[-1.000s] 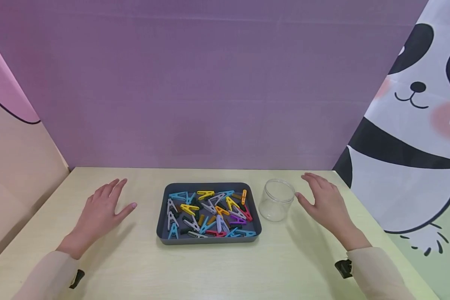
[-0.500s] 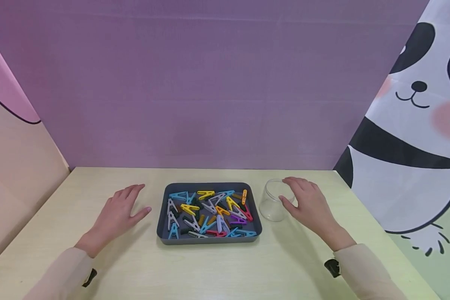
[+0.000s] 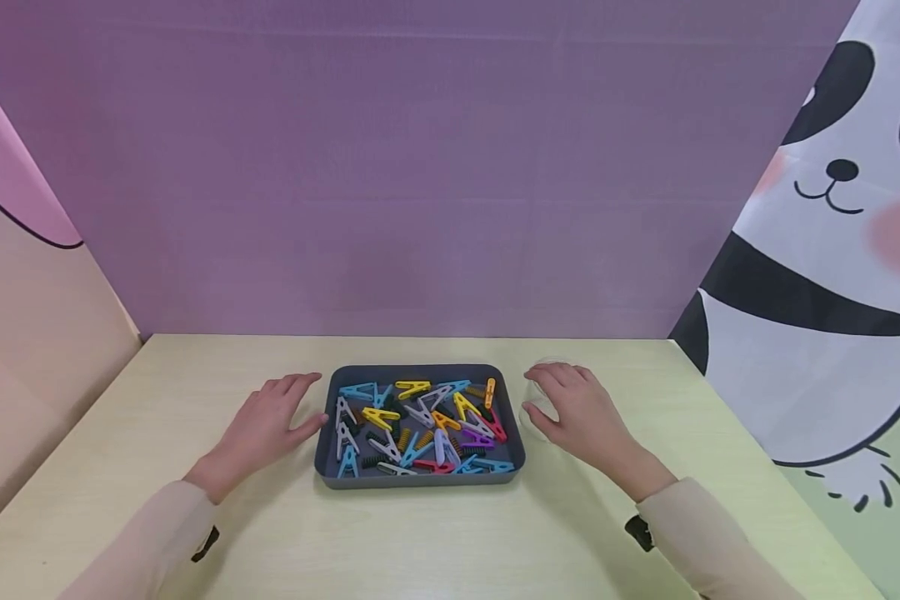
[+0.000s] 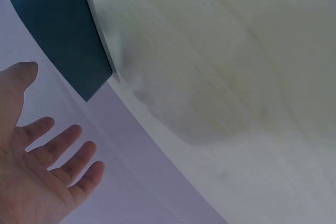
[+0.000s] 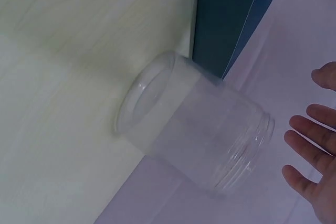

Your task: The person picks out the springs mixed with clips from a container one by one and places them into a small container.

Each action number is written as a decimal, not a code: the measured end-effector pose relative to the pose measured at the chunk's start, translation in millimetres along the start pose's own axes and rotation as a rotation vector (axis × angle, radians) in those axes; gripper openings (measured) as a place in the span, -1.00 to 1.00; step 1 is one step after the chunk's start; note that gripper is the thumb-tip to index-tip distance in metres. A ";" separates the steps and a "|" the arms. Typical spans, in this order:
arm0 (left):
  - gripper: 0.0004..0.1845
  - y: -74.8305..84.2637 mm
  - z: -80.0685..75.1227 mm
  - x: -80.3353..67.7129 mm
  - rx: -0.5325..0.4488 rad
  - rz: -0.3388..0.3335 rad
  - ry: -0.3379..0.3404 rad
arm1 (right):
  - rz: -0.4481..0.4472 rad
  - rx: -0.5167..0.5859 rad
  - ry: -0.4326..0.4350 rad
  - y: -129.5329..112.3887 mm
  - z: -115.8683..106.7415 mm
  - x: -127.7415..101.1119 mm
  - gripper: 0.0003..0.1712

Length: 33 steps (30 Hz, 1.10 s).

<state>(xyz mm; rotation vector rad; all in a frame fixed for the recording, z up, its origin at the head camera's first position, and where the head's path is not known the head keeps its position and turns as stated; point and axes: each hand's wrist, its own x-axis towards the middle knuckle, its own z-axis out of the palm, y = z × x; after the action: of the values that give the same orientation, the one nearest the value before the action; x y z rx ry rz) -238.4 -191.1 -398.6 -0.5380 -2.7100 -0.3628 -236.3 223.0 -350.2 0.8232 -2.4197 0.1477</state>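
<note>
A dark grey tray [image 3: 420, 481] full of colourful clothespins [image 3: 378, 417] sits mid-table; the pins are blue, yellow, white, red, orange and purple. My left hand [image 3: 262, 425] hovers at the tray's left edge, fingers spread and holding nothing. On the other side, my right hand [image 3: 577, 412] is above the clear jar [image 5: 194, 124], its fingers apart and loosely bent. In the right wrist view the jar stands lidless beside the tray wall [image 5: 226, 19], with the fingertips just beyond its threaded rim. From the head view, the hand covers most of the jar.
The pale wooden table [image 3: 420, 542] runs back to a purple backdrop [image 3: 420, 167]. A panda-printed panel [image 3: 817, 333] borders the right side, and a beige and pink panel [image 3: 37, 333] the left.
Both hands have moved inward: the left rightward to the tray's edge, the right leftward from beside the jar to over it. Tray, clothespins and jar stay in place.
</note>
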 end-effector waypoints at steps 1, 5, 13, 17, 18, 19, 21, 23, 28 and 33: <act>-0.34 1.6 0.4 0.9 -0.002 0.005 0.000 | -0.005 -0.003 -0.009 -1.9 1.1 0.9 -0.57; -0.37 6.2 2.6 4.3 -0.002 0.027 0.013 | -0.034 -0.005 -0.029 -9.3 5.2 3.9 -0.58; -0.40 11.5 7.3 11.7 0.017 0.038 -0.017 | -0.103 -0.001 -0.037 -19.5 17.6 6.9 -0.60; -0.41 14.0 10.1 13.4 0.028 0.033 -0.047 | -0.107 0.004 -0.082 -23.8 23.9 7.5 -0.62; -0.42 14.5 10.8 13.6 0.033 0.030 -0.055 | -0.107 0.008 -0.094 -24.9 25.3 7.7 -0.63; -0.42 15.0 11.4 13.8 0.036 0.025 -0.063 | -0.106 0.007 -0.107 -25.7 26.7 7.7 -0.63; -0.43 15.7 12.6 14.2 0.042 0.016 -0.076 | -0.104 0.011 -0.132 -27.2 29.0 7.6 -0.66; -0.44 16.0 13.5 14.2 0.049 0.009 -0.083 | -0.102 0.013 -0.161 -28.8 31.0 7.2 -0.67; -0.46 15.0 15.4 13.8 0.058 0.000 -0.097 | -0.095 0.042 -0.234 -32.7 36.9 5.7 -0.68; -0.48 13.1 17.3 13.1 0.052 0.011 -0.105 | -0.099 0.065 -0.290 -34.6 41.6 5.1 -0.70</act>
<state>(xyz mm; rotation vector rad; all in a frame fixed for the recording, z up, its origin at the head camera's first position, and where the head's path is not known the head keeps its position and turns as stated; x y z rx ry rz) -249.4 -169.8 -406.9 -0.5725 -2.8074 -0.2676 -239.3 181.0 -384.5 1.0554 -2.6463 0.0734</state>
